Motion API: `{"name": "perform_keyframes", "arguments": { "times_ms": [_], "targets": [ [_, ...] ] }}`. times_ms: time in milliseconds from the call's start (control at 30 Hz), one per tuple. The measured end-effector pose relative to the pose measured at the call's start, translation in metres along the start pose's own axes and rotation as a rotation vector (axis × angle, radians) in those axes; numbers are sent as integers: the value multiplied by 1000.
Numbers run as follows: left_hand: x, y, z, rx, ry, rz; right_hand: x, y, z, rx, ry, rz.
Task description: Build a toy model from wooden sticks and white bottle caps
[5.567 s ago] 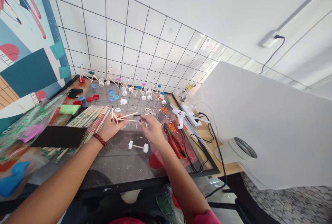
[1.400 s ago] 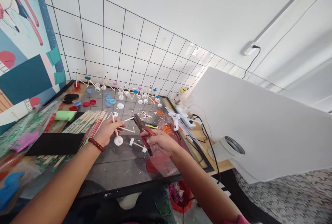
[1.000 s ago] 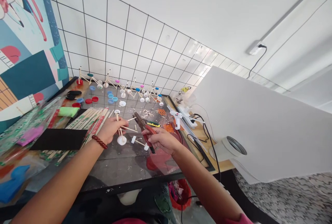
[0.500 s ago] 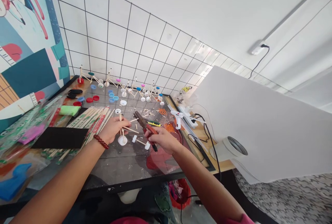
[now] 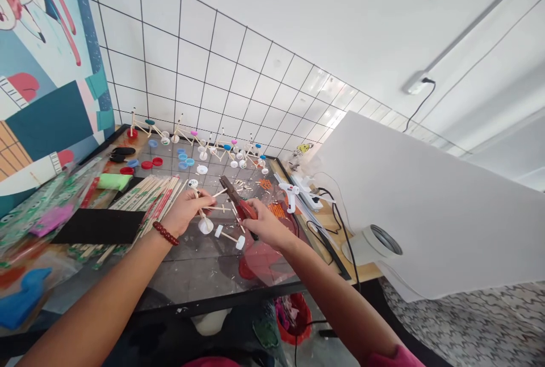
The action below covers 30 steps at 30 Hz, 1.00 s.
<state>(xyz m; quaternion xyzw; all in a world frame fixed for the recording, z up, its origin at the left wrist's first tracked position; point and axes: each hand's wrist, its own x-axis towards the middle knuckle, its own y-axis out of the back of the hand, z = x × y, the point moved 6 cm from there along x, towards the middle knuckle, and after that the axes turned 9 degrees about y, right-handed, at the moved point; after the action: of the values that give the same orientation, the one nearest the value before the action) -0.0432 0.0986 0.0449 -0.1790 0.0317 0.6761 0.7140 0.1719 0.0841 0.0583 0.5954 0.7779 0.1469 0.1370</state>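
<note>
My left hand (image 5: pixel 191 211), wearing a red bead bracelet (image 5: pixel 166 232), is closed on a frame of joined wooden sticks (image 5: pixel 216 207). A white bottle cap (image 5: pixel 206 225) sits at the frame's lower end; my fingers hide some of the joints. My right hand (image 5: pixel 266 225) is wrapped round the red handles of dark-jawed pliers (image 5: pixel 243 205). Their jaws are beside the tip of a stick that sticks out from my left hand; contact cannot be made out. Below, a short stick axle with two white caps (image 5: pixel 230 237) lies on the dark tabletop (image 5: pixel 191 276).
Wooden chopsticks (image 5: pixel 149 199) in wrappers and a black sheet (image 5: pixel 100 226) lie left. Stick-and-cap models (image 5: pixel 213 151) line the back, with loose blue caps (image 5: pixel 183 157) before them. A white glue gun (image 5: pixel 290 197), power strip (image 5: pixel 309 194) and cables stand right. Stick scraps are scattered centrally.
The stick frame has turned in my left hand, its cap shifting slightly right, so a crosspiece now shows. The pliers have tilted a little, their jaws coming close to the stick's tip.
</note>
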Motion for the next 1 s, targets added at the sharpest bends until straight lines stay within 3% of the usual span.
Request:
{"name": "perform_keyframes", "arguments": {
  "times_ms": [233,467,667,1000],
  "targets": [
    [4,1,-3,7,-67,34,11,3,-2,-116,-29,-91],
    [6,5,-1,2,-113,70,16,-4,8,6,-128,-167],
    [10,13,-3,8,-108,117,29,-9,14,-103,-22,-116],
    [6,16,4,-11,-142,157,37,-6,0,-315,145,-45]
  ]
}}
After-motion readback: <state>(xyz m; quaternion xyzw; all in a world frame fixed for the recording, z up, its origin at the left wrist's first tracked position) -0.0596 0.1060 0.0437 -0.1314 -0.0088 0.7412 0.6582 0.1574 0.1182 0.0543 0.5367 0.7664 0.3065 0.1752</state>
